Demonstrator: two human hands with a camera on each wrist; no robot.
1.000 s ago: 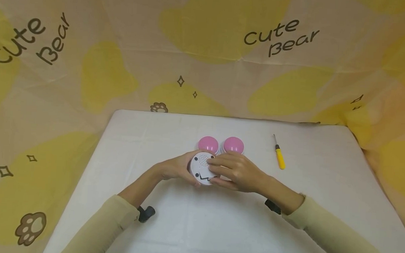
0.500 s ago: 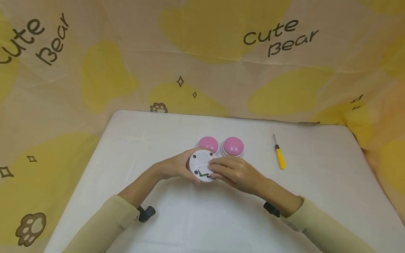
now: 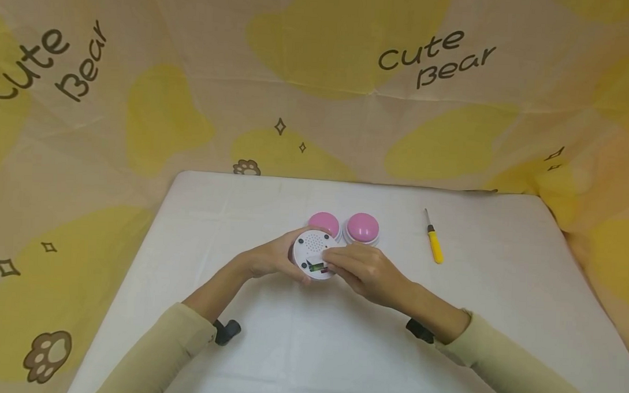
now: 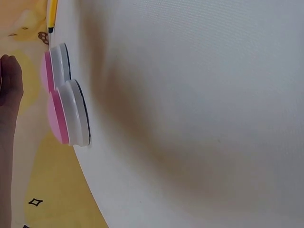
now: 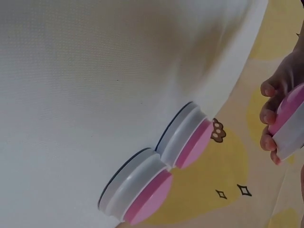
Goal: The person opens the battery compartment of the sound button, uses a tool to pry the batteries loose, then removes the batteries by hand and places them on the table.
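Note:
My left hand grips a round push button by its sides, white base turned up and facing the head camera. In the right wrist view, this hand's fingers curl round the button's pink dome. Small speaker holes and dark round feet show on the base. Below them lies an uncovered battery slot with a green battery in it. My right hand pinches a small white battery cover over the slot, its fingertips hiding part of the base.
Two more pink-domed buttons, one on the left and one on the right, stand upright side by side just beyond my hands. A yellow-handled screwdriver lies farther right on the white table. A printed cloth hangs behind the table.
The battery cover has come up off the base, baring the battery slot and green battery. The held button has shifted slightly up, and my right hand has drawn its fingers closer together.

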